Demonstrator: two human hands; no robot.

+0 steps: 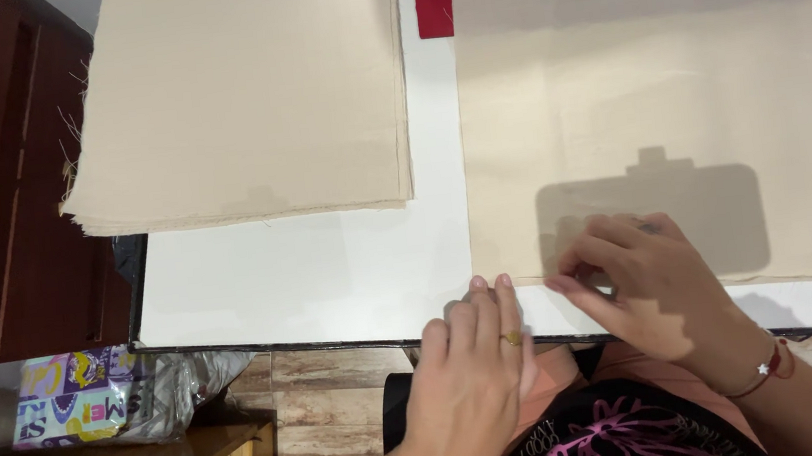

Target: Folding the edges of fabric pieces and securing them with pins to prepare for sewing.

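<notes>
Right now I see my left hand [471,372] lying flat, fingers released, on the near edge of the white table [331,276], fingertips just beside the lower left corner of a beige fabric sheet [652,81]. My right hand [643,283] rests on that sheet's near edge, fingertips pinching it. A second beige fabric stack [241,94] lies well apart, far left.

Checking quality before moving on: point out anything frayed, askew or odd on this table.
The stack of beige cloth has loose threads fraying from its left edge and overhangs the white table. The fabric sheet under the right hand lies flat. Nothing is spilled.
</notes>
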